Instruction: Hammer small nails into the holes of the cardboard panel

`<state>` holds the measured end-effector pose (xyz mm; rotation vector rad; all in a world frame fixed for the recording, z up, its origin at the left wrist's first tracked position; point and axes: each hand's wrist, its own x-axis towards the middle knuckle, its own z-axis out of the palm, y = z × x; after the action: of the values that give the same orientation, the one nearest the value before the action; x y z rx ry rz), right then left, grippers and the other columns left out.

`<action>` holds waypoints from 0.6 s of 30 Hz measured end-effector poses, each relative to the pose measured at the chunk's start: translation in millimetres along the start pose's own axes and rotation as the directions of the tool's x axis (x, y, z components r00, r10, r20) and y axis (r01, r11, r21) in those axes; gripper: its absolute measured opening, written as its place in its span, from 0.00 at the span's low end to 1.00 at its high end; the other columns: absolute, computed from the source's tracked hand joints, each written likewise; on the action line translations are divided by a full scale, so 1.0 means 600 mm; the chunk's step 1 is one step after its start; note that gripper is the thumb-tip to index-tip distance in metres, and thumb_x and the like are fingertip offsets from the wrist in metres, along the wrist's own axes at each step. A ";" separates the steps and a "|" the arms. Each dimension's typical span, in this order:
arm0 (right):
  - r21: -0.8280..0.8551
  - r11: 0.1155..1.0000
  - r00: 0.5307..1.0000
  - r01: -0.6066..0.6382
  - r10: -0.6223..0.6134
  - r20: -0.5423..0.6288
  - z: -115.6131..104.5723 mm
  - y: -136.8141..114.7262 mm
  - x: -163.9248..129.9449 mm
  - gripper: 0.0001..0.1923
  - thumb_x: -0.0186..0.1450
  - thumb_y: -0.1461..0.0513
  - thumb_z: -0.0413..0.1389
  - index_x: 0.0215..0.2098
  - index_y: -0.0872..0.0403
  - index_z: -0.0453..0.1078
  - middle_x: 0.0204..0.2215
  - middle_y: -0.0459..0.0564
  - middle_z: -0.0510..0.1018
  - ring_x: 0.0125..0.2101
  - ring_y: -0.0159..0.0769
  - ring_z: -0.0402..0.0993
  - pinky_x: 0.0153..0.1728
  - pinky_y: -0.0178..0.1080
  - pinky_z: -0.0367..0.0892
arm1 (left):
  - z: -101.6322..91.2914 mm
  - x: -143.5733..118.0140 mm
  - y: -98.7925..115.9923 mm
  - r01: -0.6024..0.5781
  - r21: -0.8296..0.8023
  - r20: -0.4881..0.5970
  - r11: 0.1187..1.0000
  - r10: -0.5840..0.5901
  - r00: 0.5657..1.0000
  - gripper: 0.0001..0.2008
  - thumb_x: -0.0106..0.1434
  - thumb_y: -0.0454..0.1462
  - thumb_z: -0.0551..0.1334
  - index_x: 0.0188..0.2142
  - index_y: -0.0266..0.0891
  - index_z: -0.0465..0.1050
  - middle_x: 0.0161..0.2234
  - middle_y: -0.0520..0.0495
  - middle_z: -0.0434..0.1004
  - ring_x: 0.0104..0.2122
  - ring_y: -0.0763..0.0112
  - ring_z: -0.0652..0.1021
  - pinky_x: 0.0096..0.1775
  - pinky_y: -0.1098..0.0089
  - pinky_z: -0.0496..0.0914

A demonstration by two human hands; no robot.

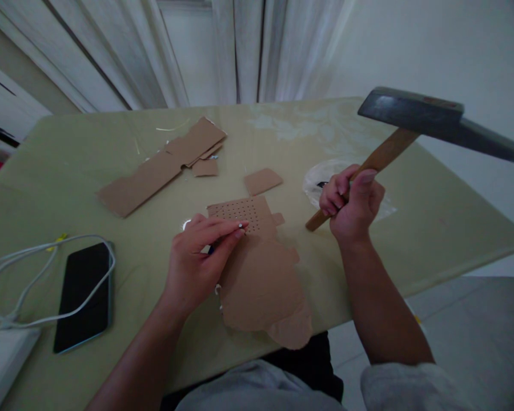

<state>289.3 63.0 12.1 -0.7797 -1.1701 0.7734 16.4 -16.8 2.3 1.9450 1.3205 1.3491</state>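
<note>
Here's the right hand (353,200), wrapped tight round the handle of a hammer (411,111), head held high, presumably to leave striking room, while the left hand (201,251) pinches a tiny nail-like piece (240,226) at its fingertips, likely to steady it! Beneath lies the brown cardboard sheet (261,279), flat on the counter (432,228), ragged-edged, its far end dotted with neat rows of small dark holes (244,211).
</note>
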 end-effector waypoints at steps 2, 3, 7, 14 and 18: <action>-0.017 1.000 1.000 -0.011 0.011 -0.008 0.000 -0.001 -0.001 0.34 0.70 0.33 0.63 0.24 0.47 0.60 0.15 0.36 0.52 0.12 0.27 0.44 0.11 0.35 0.42 | 0.000 0.000 -0.002 0.005 0.002 0.006 1.000 -0.005 1.000 0.07 0.74 0.39 0.72 0.47 0.55 0.91 0.44 0.50 0.93 0.38 0.60 0.87 0.45 0.57 0.74; -0.022 1.000 1.000 -0.012 0.012 -0.009 0.001 -0.001 -0.001 0.34 0.70 0.33 0.63 0.24 0.46 0.59 0.15 0.36 0.51 0.12 0.28 0.44 0.11 0.36 0.42 | 0.000 -0.001 -0.002 0.003 0.002 0.007 1.000 -0.003 1.000 0.07 0.74 0.40 0.72 0.47 0.55 0.91 0.44 0.50 0.93 0.39 0.60 0.87 0.45 0.56 0.74; -0.048 0.999 1.000 -0.001 0.001 0.003 0.001 -0.002 -0.002 0.35 0.71 0.32 0.61 0.25 0.46 0.58 0.15 0.36 0.50 0.12 0.28 0.43 0.12 0.37 0.42 | 0.000 -0.001 -0.004 -0.004 -0.003 0.014 1.000 0.004 1.000 0.09 0.74 0.39 0.72 0.49 0.56 0.91 0.44 0.50 0.93 0.39 0.61 0.87 0.45 0.57 0.73; -0.074 0.997 1.000 -0.011 0.011 0.001 -0.001 -0.001 -0.002 0.36 0.70 0.30 0.60 0.25 0.46 0.58 0.16 0.36 0.50 0.13 0.28 0.43 0.12 0.36 0.44 | 0.001 -0.001 -0.006 -0.003 -0.001 0.019 1.000 0.003 1.000 0.08 0.75 0.39 0.72 0.48 0.55 0.91 0.43 0.50 0.93 0.38 0.62 0.87 0.45 0.57 0.73; -0.027 0.999 1.000 -0.017 0.017 0.002 0.000 -0.001 -0.002 0.34 0.70 0.32 0.62 0.25 0.46 0.59 0.16 0.36 0.51 0.13 0.28 0.43 0.12 0.36 0.43 | -0.001 -0.001 -0.004 -0.003 0.002 0.023 1.000 0.003 1.000 0.08 0.75 0.39 0.72 0.48 0.56 0.91 0.43 0.51 0.93 0.39 0.62 0.87 0.46 0.58 0.74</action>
<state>289.3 61.7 12.2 -0.8124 -1.1793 0.7737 15.1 -16.3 0.7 1.9590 1.3093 1.3231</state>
